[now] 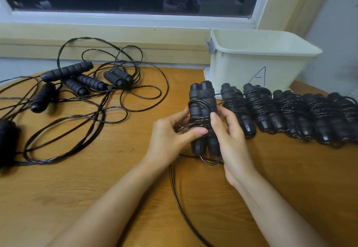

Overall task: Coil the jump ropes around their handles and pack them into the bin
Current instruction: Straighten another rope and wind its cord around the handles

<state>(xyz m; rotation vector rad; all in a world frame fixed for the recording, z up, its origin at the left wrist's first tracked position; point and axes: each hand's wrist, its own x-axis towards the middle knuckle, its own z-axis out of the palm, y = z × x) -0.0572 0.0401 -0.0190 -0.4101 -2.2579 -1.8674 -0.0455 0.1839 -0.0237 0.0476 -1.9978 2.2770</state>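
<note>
A pair of black foam jump-rope handles (203, 99) stands side by side over the table's middle, with black cord wound a few turns around them. My left hand (170, 136) grips the pair from the left, thumb pressed on the coils. From the right, my right hand (230, 134) holds the handles with its fingers curled on the cord. A loose length of the same cord (178, 198) trails down toward me. To the right lies a row of several coiled jump ropes (290, 115). The cream bin (259, 61), marked with a blue A, stands behind that row.
A tangle of uncoiled jump ropes (83, 84) with several black handles covers the left of the wooden table (96, 198). One more black handle (7, 140) lies at the left edge. A window sill and wall run along the back.
</note>
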